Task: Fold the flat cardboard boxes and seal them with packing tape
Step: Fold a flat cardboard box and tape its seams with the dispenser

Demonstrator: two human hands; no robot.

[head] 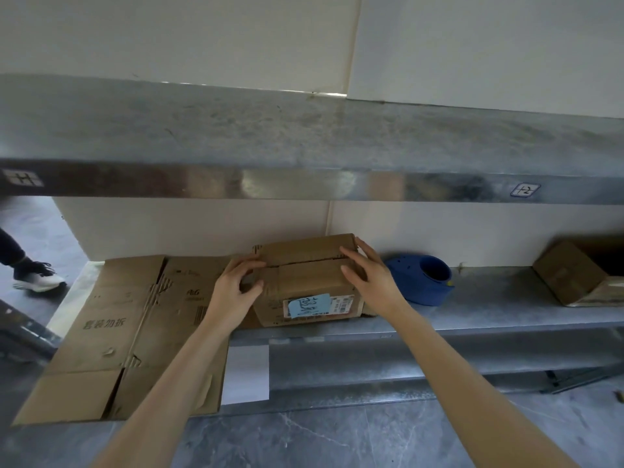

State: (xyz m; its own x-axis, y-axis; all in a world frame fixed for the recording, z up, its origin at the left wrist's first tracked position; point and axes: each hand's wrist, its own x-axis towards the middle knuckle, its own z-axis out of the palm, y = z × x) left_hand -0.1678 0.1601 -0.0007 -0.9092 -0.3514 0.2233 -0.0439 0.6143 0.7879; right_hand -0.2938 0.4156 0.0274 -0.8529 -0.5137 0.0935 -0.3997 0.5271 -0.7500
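Left hand [236,286], right hand [368,275] hold one box [312,282] beside one flat carton [118,332].

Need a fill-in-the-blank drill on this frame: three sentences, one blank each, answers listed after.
1. The tape dispenser on the shelf is ____ in colour.
2. The flat cardboard lies to the ____ of the small box.
3. The left hand and right hand both touch the small box; the tape dispenser is nearer the ____ one.

Missing words: blue; left; right
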